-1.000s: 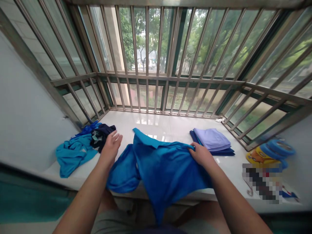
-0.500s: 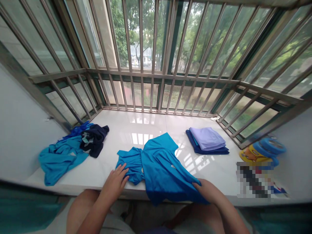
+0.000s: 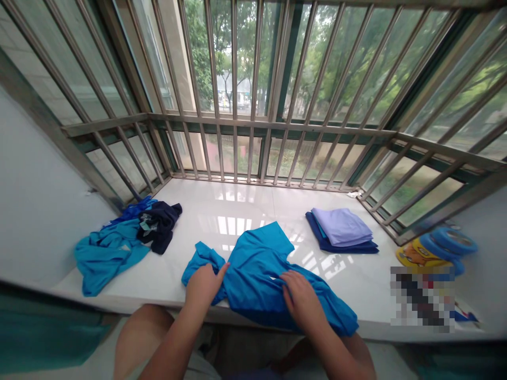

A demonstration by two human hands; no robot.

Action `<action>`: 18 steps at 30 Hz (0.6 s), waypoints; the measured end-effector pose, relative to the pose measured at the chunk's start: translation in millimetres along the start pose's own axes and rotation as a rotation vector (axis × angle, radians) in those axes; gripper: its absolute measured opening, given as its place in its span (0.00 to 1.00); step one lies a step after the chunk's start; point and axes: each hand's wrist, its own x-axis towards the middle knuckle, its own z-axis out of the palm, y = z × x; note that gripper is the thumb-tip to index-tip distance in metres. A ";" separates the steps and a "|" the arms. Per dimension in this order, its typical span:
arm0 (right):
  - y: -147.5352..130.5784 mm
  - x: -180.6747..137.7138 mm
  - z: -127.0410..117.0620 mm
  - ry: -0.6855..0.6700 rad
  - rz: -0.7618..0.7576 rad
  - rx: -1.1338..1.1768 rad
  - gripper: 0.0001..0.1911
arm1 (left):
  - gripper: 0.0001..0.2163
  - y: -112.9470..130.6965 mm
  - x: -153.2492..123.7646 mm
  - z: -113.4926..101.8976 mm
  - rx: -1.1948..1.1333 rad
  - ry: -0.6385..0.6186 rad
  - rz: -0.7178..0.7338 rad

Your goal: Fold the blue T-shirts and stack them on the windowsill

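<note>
1. Blue shirt (image 3: 257,274) lies at six o'clock on the white sill (image 3: 245,206).
2. Left hand (image 3: 204,282) pinches its sleeve; right hand (image 3: 301,298) presses flat, fingers spread.
3. Probably light, limp, slippery (grip hems or seams).

A bright blue shirt (image 3: 257,274) of thin, slightly shiny cloth lies crumpled and partly spread, flat under both hands. Its main body sits between the hands and beneath the right hand (image 3: 301,301), which presses on it palm down. A sleeve bunches just beyond and left of the left hand (image 3: 204,284), whose fingers pinch the cloth there. A pointed flap reaches away from the hands, and the lower hem trails past the right hand toward the right, over the near edge.
</note>
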 end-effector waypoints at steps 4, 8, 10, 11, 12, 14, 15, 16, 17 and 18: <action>-51.2 12.3 26.8 -0.153 -0.081 0.007 0.23 | 0.13 27.3 10.3 2.4 -0.139 -0.036 0.093; -70.9 19.6 20.0 -0.155 -0.061 0.084 0.13 | 0.13 32.0 -1.2 -17.9 -0.492 -0.116 0.261; -71.2 27.5 11.3 -0.033 -0.067 0.167 0.15 | 0.17 26.5 -21.6 -36.7 -0.800 -0.262 0.382; -70.2 32.8 7.7 0.035 -0.076 0.208 0.19 | 0.20 21.0 -34.4 -47.1 -0.920 -0.349 0.425; -69.2 38.6 5.1 0.087 -0.084 0.246 0.25 | 0.22 13.6 -48.3 -57.7 -0.994 -0.419 0.440; -68.5 50.1 2.6 0.089 -0.107 0.306 0.39 | 0.26 -5.7 -76.6 -77.5 -1.086 -0.464 0.406; -69.6 54.8 2.0 0.043 -0.126 0.335 0.44 | 0.27 -16.2 -90.0 -86.1 -1.137 -0.443 0.362; -71.8 58.2 1.3 -0.025 -0.156 0.370 0.45 | 0.29 -26.3 -102.4 -93.7 -1.197 -0.412 0.303; -75.1 60.1 0.2 -0.107 -0.195 0.413 0.44 | 0.30 -35.2 -113.4 -100.4 -1.262 -0.369 0.230; -79.1 60.5 -1.6 -0.195 -0.237 0.464 0.39 | 0.31 -42.2 -122.4 -106.4 -1.325 -0.312 0.158</action>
